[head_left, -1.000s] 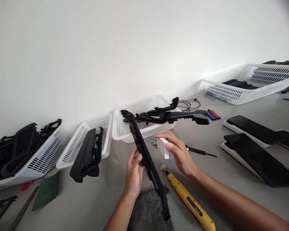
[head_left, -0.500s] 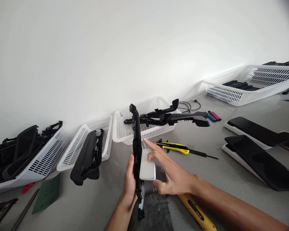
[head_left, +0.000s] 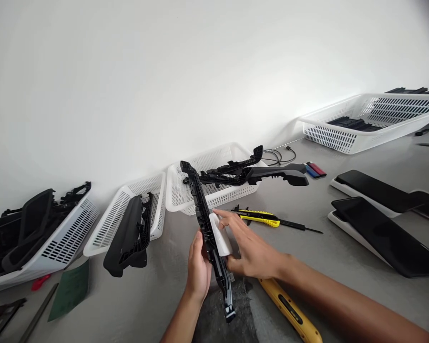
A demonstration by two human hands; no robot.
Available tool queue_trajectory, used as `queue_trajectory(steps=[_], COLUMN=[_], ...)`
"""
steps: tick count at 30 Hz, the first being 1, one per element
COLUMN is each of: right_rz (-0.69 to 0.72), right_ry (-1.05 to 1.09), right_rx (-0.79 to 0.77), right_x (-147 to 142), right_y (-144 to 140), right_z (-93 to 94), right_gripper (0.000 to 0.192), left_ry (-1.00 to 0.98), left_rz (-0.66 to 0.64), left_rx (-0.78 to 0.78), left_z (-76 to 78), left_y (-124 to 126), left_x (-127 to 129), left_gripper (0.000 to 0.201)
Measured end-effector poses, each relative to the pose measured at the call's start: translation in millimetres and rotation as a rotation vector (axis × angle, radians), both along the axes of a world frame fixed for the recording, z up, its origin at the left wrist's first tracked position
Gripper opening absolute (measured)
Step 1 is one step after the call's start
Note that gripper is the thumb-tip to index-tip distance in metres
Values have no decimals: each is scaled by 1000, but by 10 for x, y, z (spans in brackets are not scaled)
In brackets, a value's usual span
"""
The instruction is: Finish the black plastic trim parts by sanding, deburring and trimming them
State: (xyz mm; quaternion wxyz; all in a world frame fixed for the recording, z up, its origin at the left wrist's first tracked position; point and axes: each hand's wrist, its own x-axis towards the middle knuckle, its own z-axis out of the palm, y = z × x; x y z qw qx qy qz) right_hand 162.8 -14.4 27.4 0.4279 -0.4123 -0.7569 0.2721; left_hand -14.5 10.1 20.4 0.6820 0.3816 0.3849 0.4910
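My left hand point(head_left: 199, 271) is closed around the lower half of a long, ribbed black plastic trim piece point(head_left: 200, 206), held up at a slant. In my right hand point(head_left: 255, 252) is a smooth white rectangular block point(head_left: 221, 240), gripped between the fingers and thumb. The block lies against the right side of the trim piece, its face turned partly away from me. Just beyond my right hand, a yellow utility knife point(head_left: 262, 217) rests on the grey table point(head_left: 157, 290). Below the right wrist lies a yellow-handled tool point(head_left: 289, 312).
Behind the hands, a white basket point(head_left: 178, 202) holds several black trim parts that jut over its rim. More white baskets stand at left point(head_left: 157, 224) and far right point(head_left: 353, 143). Black-topped white pieces point(head_left: 382, 238) lie at right, a green sheet point(head_left: 69, 290) at left.
The trim piece has tilted, its top swinging left and its lower end right. The white block has turned with it and now shows more edge-on. Both hands keep their hold.
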Motion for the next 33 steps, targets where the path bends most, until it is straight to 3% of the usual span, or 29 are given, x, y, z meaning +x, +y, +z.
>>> queue_trajectory(steps=[5, 10, 15, 18, 24, 30, 33], right_rz=[-8, -87, -30, -9, -134, 26, 21], right_ry=[24, -41, -119, -123, -125, -195, -186], right_rx=[-35, 11, 54, 59, 46, 65, 68], right_x=[57, 94, 97, 86, 98, 30, 31], right_y=[3, 9, 2, 3, 23, -42, -30], right_z=[68, 104, 131, 123, 91, 142, 134], right_gripper=[60, 59, 62, 62, 59, 61, 59], left_ry=[-40, -17, 5, 4, -25, 0, 34], left_rz=[-63, -81, -43, -69, -145, 96, 100], left_rx=[-136, -125, -177, -195, -144, -165, -196], left_z=[-3, 14, 45, 7, -91, 43, 60], left_y=[-5, -8, -4, 11, 12, 35, 41], left_x=[-1, 16, 1, -11, -19, -29, -30], left_gripper=[58, 58, 60, 62, 60, 60, 67])
